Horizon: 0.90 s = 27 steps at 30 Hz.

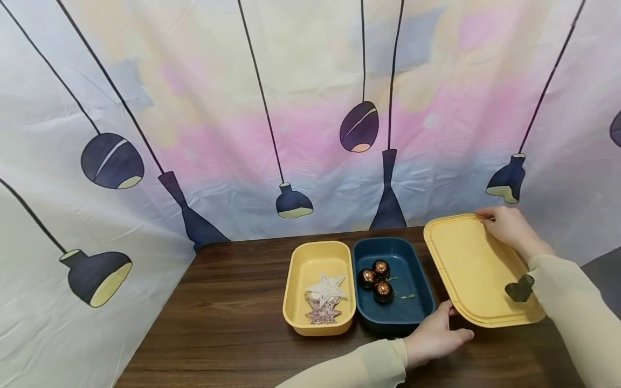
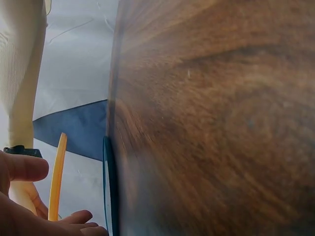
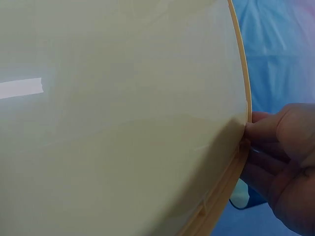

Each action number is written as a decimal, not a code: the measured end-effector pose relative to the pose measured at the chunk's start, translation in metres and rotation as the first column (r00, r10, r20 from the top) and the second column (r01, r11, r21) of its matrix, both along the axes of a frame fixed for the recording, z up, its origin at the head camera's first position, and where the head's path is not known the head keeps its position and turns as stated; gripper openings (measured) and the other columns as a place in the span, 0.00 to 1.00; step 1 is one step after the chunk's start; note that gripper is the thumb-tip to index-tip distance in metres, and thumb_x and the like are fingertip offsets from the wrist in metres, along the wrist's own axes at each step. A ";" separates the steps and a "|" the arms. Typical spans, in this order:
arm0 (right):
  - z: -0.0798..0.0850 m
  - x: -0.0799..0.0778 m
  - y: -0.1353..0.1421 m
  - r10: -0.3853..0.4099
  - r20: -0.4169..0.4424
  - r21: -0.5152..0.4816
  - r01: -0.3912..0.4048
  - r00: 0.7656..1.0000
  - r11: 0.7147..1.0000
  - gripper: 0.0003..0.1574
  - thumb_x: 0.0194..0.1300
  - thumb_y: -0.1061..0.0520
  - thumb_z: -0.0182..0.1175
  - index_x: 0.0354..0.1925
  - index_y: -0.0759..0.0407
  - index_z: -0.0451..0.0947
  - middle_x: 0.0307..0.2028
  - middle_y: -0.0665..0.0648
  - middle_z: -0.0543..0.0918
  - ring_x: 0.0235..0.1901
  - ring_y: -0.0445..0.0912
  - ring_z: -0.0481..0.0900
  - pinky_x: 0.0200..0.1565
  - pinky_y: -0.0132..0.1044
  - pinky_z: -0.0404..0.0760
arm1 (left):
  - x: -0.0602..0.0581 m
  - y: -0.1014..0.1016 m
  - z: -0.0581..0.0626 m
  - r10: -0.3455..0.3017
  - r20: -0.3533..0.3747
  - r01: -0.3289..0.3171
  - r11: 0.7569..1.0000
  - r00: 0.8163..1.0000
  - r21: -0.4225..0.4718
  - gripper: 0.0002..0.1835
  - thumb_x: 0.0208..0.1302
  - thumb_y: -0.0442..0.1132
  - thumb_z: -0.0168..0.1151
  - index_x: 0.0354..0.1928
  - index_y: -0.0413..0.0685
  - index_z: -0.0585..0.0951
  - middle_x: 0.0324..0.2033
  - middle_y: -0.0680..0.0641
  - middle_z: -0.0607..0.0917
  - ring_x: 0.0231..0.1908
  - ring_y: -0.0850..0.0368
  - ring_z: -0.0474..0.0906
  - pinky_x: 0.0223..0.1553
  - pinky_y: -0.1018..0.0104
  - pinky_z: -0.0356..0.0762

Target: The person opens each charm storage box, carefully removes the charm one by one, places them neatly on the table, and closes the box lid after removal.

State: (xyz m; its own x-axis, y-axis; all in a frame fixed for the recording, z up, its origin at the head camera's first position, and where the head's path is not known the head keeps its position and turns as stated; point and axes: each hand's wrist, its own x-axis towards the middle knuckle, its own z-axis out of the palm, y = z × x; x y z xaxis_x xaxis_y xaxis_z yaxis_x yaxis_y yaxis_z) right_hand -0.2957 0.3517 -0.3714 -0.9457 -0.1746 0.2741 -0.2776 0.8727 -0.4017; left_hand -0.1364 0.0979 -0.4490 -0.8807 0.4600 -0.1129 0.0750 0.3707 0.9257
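Observation:
A yellow lid (image 1: pixel 477 264) is held up at a tilt over the right side of the table. My right hand (image 1: pixel 509 229) pinches its far right corner; the right wrist view shows thumb and fingers on the lid's rim (image 3: pixel 248 88). By the lid's near left edge is my left hand (image 1: pixel 436 334), thumb and fingers spread apart. The left wrist view has the lid's edge (image 2: pixel 57 177) between that thumb and the fingers. Just left of the lid stands a blue box (image 1: pixel 407 275) with three shiny brown ball ornaments (image 1: pixel 383 291) in it.
A yellow box (image 1: pixel 293 291) touches the blue box's left side and holds a white star (image 1: pixel 327 288) and a pink glittery star (image 1: pixel 322 312). Both boxes stand on a dark wooden table (image 1: pixel 218 312). Behind it hangs a cloth (image 1: pixel 320 134) printed with lamps.

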 end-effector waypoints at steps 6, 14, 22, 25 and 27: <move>-0.004 -0.005 -0.005 0.021 0.039 0.017 -0.022 0.999 1.000 0.22 0.70 0.68 0.50 0.59 0.77 0.75 0.55 0.81 0.76 0.53 0.77 0.72 0.51 0.68 0.74 | 0.000 0.002 -0.004 -0.013 0.021 0.014 1.000 1.000 -0.022 0.29 0.64 0.37 0.66 0.67 0.53 0.73 0.53 0.58 0.81 0.55 0.68 0.74 0.52 0.71 0.73; -0.010 -0.011 -0.015 0.031 0.082 0.044 -0.034 0.996 0.998 0.23 0.67 0.70 0.49 0.57 0.76 0.77 0.54 0.81 0.76 0.53 0.78 0.72 0.51 0.67 0.74 | 0.000 0.003 -0.008 0.018 0.104 -0.016 1.000 0.994 -0.020 0.25 0.63 0.36 0.67 0.62 0.52 0.75 0.51 0.55 0.83 0.54 0.67 0.75 0.51 0.71 0.74; -0.012 -0.017 -0.027 0.034 0.126 0.032 -0.039 0.991 0.999 0.25 0.65 0.70 0.48 0.58 0.77 0.76 0.55 0.81 0.76 0.54 0.78 0.71 0.49 0.65 0.75 | -0.001 0.001 -0.010 0.043 0.127 -0.043 0.999 0.991 -0.004 0.22 0.63 0.35 0.67 0.59 0.53 0.76 0.50 0.54 0.83 0.53 0.66 0.76 0.50 0.71 0.74; -0.012 -0.020 -0.032 0.034 0.130 0.028 -0.038 0.991 0.999 0.24 0.65 0.70 0.48 0.57 0.77 0.77 0.54 0.81 0.76 0.53 0.77 0.72 0.49 0.65 0.76 | -0.004 -0.001 -0.009 0.052 0.129 -0.051 0.999 0.990 -0.011 0.22 0.62 0.36 0.68 0.58 0.53 0.76 0.50 0.54 0.83 0.54 0.66 0.76 0.51 0.71 0.74; -0.012 -0.021 -0.035 0.036 0.127 0.027 -0.039 0.991 0.999 0.24 0.65 0.70 0.48 0.57 0.77 0.77 0.53 0.80 0.77 0.53 0.77 0.72 0.49 0.64 0.76 | -0.006 -0.002 -0.009 0.056 0.126 -0.055 0.998 0.990 -0.015 0.22 0.62 0.36 0.68 0.58 0.53 0.76 0.51 0.53 0.82 0.54 0.66 0.76 0.51 0.71 0.74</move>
